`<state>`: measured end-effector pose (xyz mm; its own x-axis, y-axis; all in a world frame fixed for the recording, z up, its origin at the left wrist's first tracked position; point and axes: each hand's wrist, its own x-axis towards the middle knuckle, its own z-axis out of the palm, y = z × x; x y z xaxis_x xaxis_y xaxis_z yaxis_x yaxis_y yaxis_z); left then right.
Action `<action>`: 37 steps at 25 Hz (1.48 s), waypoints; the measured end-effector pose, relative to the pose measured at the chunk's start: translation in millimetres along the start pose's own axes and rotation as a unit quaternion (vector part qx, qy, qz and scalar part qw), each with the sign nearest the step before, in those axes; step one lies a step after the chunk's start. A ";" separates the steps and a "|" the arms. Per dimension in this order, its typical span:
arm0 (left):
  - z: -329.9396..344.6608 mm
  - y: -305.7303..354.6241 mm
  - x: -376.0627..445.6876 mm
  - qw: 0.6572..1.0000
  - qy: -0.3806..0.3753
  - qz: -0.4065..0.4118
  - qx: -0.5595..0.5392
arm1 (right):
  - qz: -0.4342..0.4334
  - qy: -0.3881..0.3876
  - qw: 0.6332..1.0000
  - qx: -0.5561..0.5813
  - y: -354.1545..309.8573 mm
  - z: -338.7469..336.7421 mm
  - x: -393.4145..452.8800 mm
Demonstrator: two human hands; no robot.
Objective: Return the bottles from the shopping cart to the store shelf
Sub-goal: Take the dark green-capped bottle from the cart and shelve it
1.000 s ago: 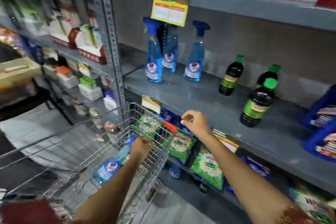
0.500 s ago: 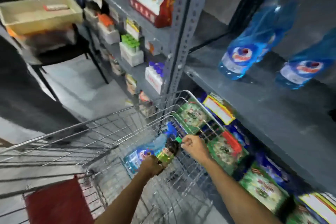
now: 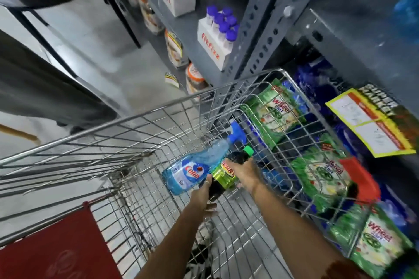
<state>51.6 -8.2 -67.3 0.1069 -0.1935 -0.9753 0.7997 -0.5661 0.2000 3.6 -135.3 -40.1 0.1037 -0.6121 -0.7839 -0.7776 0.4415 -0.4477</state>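
Observation:
Inside the wire shopping cart (image 3: pixel 158 111) lies a blue spray bottle (image 3: pixel 192 170) with a blue trigger head, on its side. Beside it is a dark bottle (image 3: pixel 229 171) with a green cap and a yellow-green label. My right hand (image 3: pixel 244 173) grips the dark bottle's upper body near the neck. My left hand (image 3: pixel 204 190) holds the same bottle at its lower end, touching the spray bottle's base. The grey store shelf (image 3: pixel 353 36) runs along the right, above the cart.
Green detergent packs (image 3: pixel 322 176) and blue packs fill the lower shelf behind the cart's right wall. A yellow price tag (image 3: pixel 367 122) hangs from the shelf edge. White boxes of small bottles (image 3: pixel 217 36) stand on the left shelving. The cart's red seat flap (image 3: pixel 56 249) is near me.
My view has tilted further down into the cart. My right hand has moved from the bottle's cap area onto its body, and both hands now hold the dark bottle.

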 end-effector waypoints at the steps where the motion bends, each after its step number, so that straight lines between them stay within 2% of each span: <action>1: 2.3 0.1 3.2 1.000 0.000 -0.010 -0.024 | 0.006 0.003 1.000 0.010 -1.1 2.6 2.2; 5: 5.6 -3.8 12.1 0.993 0.008 -0.029 -0.115 | 0.019 0.000 1.000 0.018 0.5 4.8 5.5; 10: 2.4 -14.4 -8.2 0.983 -0.052 -0.032 -0.173 | 0.015 -0.010 0.999 0.033 3.3 -8.0 -11.0; 15: 4.2 -18.4 -47.2 0.968 -0.120 0.020 -0.218 | -0.047 -0.007 0.997 0.054 -14.1 -41.7 -52.0; 20: 16.5 -18.5 -117.1 0.953 -0.189 0.136 -0.193 | -0.124 -0.030 0.984 0.123 -32.6 -97.1 -130.2; 24: 35.4 -31.1 -190.3 0.923 -0.290 0.213 -0.139 | -0.235 -0.044 0.952 0.191 -35.9 -143.6 -193.5; 28: 57.4 -48.8 -249.2 0.900 -0.337 0.257 -0.103 | -0.335 -0.039 0.916 0.216 -28.7 -194.7 -257.5; 32: 88.1 -69.6 -302.5 0.874 -0.365 0.316 -0.053 | -0.414 0.005 0.882 0.225 -1.8 -246.7 -313.1; 37: 130.0 -100.7 -336.7 0.831 -0.424 0.361 0.010 | -0.452 0.059 0.858 0.237 40.6 -301.1 -361.3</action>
<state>-141.8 9.8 253.2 0.0936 -0.9782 -0.1855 0.6977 -0.0685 0.7131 -252.2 -93.8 354.5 0.4472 -0.8943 0.0127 -0.0702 -0.0492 -0.9963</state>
